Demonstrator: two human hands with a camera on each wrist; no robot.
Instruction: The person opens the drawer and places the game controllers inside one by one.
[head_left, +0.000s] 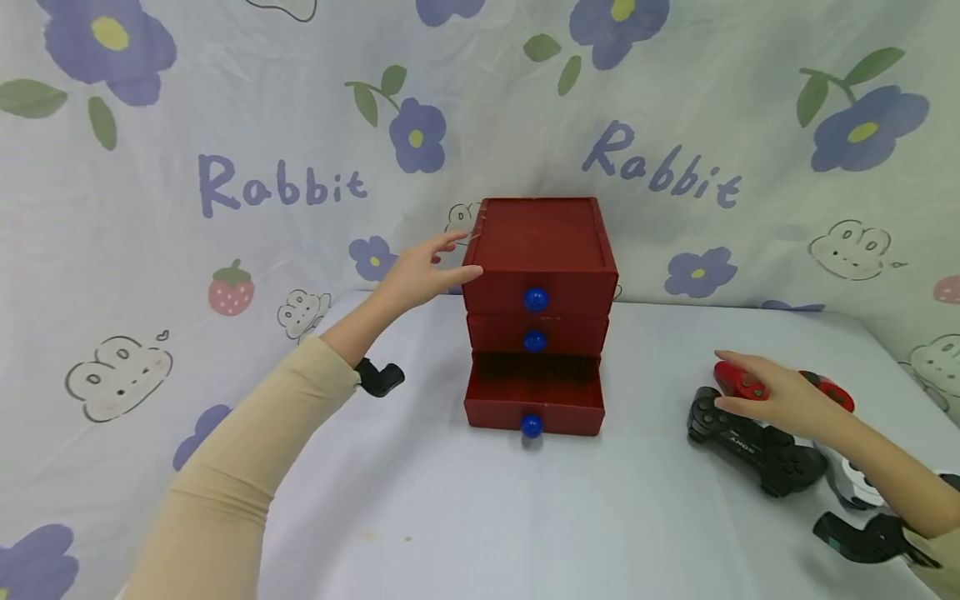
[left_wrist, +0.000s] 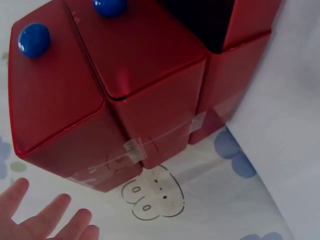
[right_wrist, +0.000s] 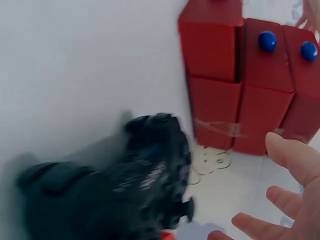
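Note:
A red three-tier drawer box point(head_left: 543, 233) with blue knobs stands on the table, its bottom drawer point(head_left: 491, 414) pulled out and the upper two closed. My left hand point(head_left: 420, 271) is at the box's upper left, fingers extended and holding nothing; in the left wrist view its fingertips point(left_wrist: 57, 202) appear apart from the box side. Over on the right, my right hand point(head_left: 783, 396) hovers with spread fingers above a black game controller point(head_left: 750, 442) and a red game controller point(head_left: 738, 381), which it partly hides. Nothing is in its grasp.
A white game controller point(head_left: 858, 483) lies under the right forearm, partly covered. The white table point(head_left: 450, 517) meets a patterned cloth backdrop point(head_left: 300, 100) behind the box. Black wrist-camera mounts point(head_left: 381, 377) stick out from both wrists.

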